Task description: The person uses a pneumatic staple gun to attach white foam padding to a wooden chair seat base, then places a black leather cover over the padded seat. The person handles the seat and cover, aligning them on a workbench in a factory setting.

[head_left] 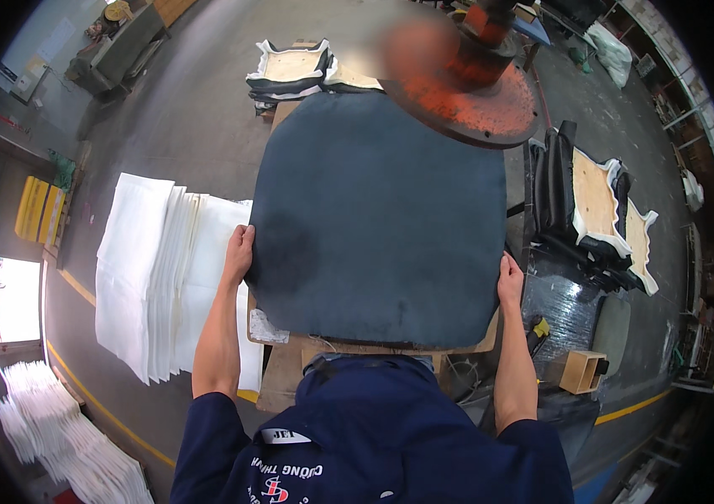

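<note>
A broad, dark blue-grey seat-shaped pad (382, 218) with rounded corners lies flat on a wooden work table (487, 340) in front of me. My left hand (241, 252) is closed on its left edge, thumb near the top side. On the opposite edge, my right hand (509, 281) grips the pad the same way; the fingers of both hands are partly hidden. Over the pad's far right corner hangs an orange-red round machine head (491, 101) with a worn disc. Darker smudges mark the pad's left part.
White sheets (134, 277) are stacked left of the table, with another white stack (63, 428) at lower left. Black-covered seats with wooden bases (596, 197) stand at right, and more seats (290, 63) beyond the table. A small wooden box (580, 371) sits at lower right.
</note>
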`<state>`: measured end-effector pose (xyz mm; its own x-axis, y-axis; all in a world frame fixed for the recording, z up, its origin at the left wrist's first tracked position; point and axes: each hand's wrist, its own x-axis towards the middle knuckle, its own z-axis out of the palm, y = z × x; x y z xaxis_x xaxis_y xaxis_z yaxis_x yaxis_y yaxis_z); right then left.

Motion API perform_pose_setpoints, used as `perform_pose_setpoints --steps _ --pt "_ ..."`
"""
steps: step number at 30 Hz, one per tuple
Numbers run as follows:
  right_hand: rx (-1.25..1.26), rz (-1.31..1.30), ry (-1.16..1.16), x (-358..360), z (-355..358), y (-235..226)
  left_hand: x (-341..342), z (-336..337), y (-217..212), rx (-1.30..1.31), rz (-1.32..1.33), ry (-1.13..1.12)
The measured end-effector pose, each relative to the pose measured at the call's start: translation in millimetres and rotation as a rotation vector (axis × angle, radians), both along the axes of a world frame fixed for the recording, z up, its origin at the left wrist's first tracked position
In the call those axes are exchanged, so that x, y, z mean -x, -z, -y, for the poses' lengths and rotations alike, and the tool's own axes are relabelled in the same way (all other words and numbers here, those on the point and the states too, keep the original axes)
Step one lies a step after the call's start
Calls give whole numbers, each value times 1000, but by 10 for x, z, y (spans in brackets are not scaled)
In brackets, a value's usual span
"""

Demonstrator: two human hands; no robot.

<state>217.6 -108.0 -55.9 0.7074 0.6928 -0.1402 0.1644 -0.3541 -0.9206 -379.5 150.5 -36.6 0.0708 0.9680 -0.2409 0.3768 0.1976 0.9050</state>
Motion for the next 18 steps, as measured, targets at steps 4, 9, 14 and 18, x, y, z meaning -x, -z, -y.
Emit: perform_pose_setpoints --steps 4,9,14,18 --pt "-15 -107 18 49 -15 -41 73 -42 85 27 16 16" --pt "-34 -116 -13 -2 32 7 46 -73 148 -7 33 21" --pt "-45 -180 -4 2 50 33 58 -79 155 -21 -30 36" --pt "-61 -385 40 102 63 -67 128 -97 195 -2 14 28"
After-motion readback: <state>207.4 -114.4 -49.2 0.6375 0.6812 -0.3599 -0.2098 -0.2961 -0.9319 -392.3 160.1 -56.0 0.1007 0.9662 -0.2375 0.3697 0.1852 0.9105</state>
